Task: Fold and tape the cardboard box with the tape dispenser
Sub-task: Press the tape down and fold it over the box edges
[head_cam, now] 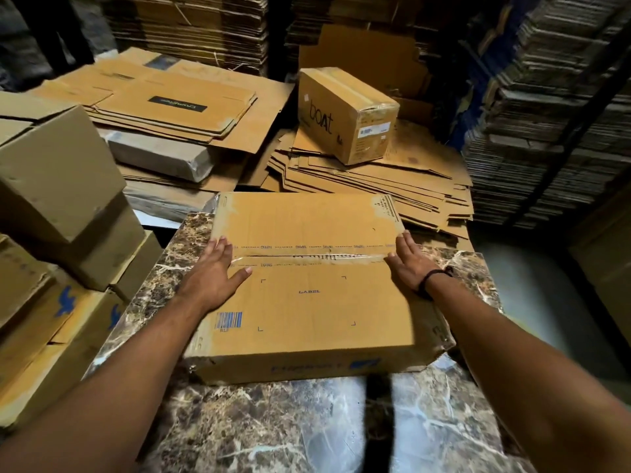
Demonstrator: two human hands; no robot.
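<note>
Pressing down w/ both hands: the cardboard box (307,302) sits flat on the marble counter (273,421), top flaps folded shut, clear tape (307,258) running along the center seam. Left hand (213,271) lies flat, fingers straight, on the seam's left end; right hand (409,264) does likewise at the right end, black band (432,279) on its wrist. Hands well apart, neither curled round anything. Blue barcode (228,319) near the box's front-left corner, "LABEL" printed mid-top. Behind the counter: sealed box marked "boat" (345,114) atop piles of flattened cardboard (358,179). Stacked brown boxes (58,172) just beside the counter, left side.
</note>
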